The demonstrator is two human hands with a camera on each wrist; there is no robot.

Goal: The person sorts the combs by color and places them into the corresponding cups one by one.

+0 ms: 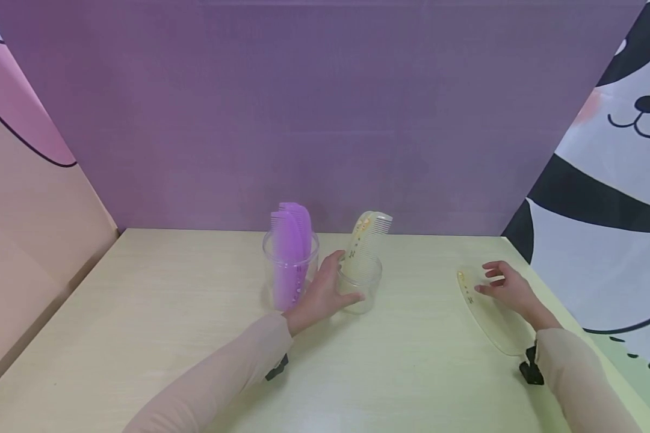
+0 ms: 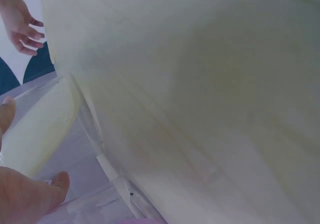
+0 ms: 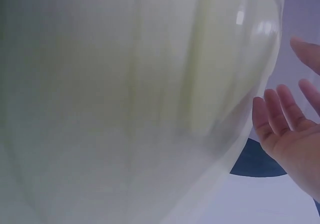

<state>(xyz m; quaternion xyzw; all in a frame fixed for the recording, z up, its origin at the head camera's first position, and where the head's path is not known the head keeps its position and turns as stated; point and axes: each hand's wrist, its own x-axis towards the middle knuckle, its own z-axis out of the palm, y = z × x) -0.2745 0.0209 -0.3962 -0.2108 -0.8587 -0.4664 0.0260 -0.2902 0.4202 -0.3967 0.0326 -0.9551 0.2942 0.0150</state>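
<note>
My left hand (image 1: 321, 296) grips a small clear cup (image 1: 371, 291) from its left side, with the thumb across the front. A pale yellow comb (image 1: 364, 231) with a small flower print leans in that cup, teeth toward the right. Further right, another pale yellow see-through comb (image 1: 464, 287) lies flat on the table. Over it hovers my right hand (image 1: 511, 290), fingers loosely bent and holding nothing. The right wrist view shows this hand (image 3: 292, 124) with its fingers apart. In the left wrist view, the yellow comb (image 2: 45, 124) appears between the left thumb and fingers.
Just left of my left hand stands a larger clear cup (image 1: 268, 255) holding several purple combs (image 1: 291, 240). A purple wall (image 1: 325, 120) rises behind the pale wooden table (image 1: 141, 313). Printed panels (image 1: 623, 198) flank it.
</note>
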